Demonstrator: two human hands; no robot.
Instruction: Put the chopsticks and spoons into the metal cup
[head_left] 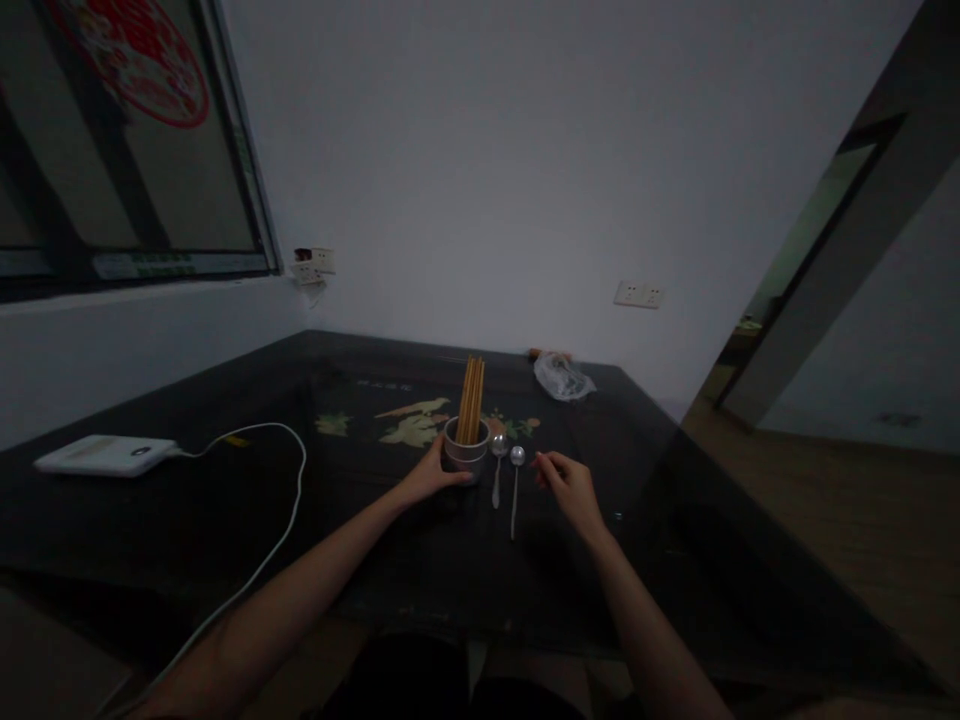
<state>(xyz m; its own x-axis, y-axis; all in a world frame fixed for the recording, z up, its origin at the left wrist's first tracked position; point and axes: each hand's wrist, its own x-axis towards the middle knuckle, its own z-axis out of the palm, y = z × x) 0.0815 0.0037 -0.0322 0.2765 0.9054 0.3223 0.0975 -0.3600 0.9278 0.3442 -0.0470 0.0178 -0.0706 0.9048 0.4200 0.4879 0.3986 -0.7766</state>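
Note:
My left hand (436, 470) is wrapped around the near left side of a light-coloured cup (466, 462). The cup stands upright on the dark table, with a bundle of wooden chopsticks (471, 400) leaning slightly in it. Just right of the cup lies a short metal spoon (496, 470), its bowl pointing away from me. Beside that one is a longer, thin-handled spoon (515, 485), also bowl-far. My right hand (566, 482) hovers right of the long spoon's bowl, apart from it. Its fingers are curled in a loose pinch, and nothing shows between them.
The dark table (375, 560) has a bird-and-flower picture on its top. A white power bank (109, 455) lies at the left, and its white cable (296, 500) runs down past my left forearm. At the back right sits a crumpled clear plastic bag (562, 378), near the wall.

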